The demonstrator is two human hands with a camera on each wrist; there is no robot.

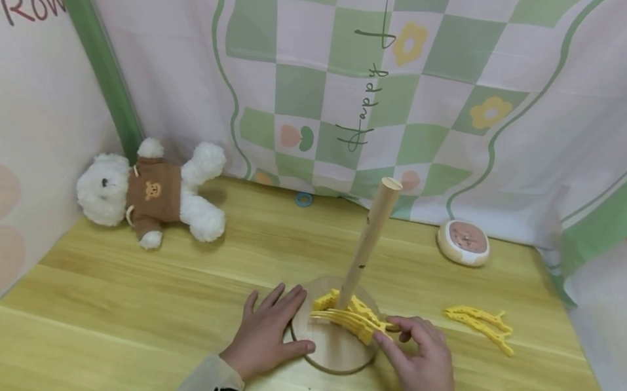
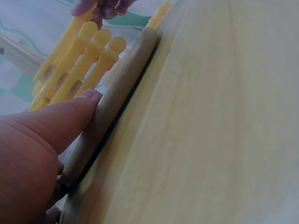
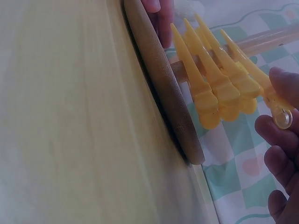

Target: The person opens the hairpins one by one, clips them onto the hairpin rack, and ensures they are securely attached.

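Note:
My left hand rests at the left edge of a round wooden base, fingers spread, with its thumb on the disc. From the base rises a wooden pole with small dark holes. Several curved yellow plastic pieces with tapered prongs and rounded ends are stacked around the pole's foot, just above the disc. My right hand pinches the end of the topmost yellow piece between thumb and index finger, at the stack's right side. In the right wrist view, a small loop shows at the pinched end.
A loose two-pronged yellow piece lies on the wooden table to the right. A white plush dog in a brown top lies at the back left. Behind are a blue ring, a pink-and-white round-cornered device and a checked curtain.

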